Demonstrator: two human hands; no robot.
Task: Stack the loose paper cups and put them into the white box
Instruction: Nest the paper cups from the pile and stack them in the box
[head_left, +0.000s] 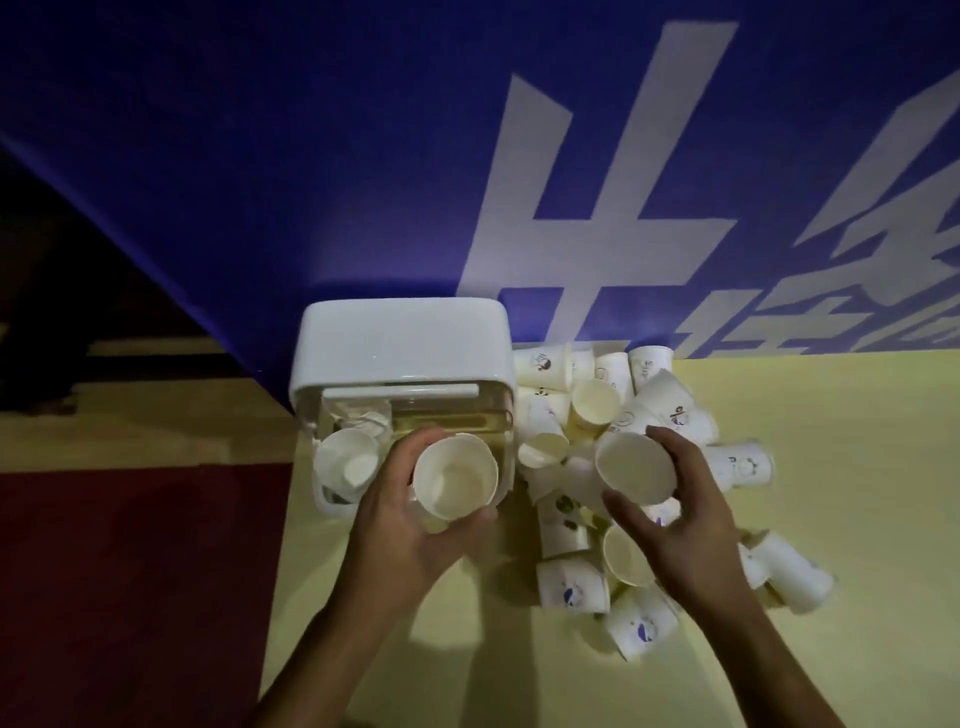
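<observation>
My left hand (410, 525) grips a white paper cup (456, 477), mouth up, just in front of the white box (400, 343). The box's clear front drawer (332, 499) is pulled out and holds a stack of cups (349, 462) at its left side. My right hand (675, 499) holds a second paper cup (635, 462), its mouth tilted toward me, over the pile of loose cups (587, 410). Several cups in the pile lie on their sides to the right of the box. The two held cups are apart.
A yellow table (857, 467) carries the box and cups. Behind them stands a blue wall (311, 156) with large white characters. Left of the table, a red floor area (130, 597) and a wooden strip (145, 431) show.
</observation>
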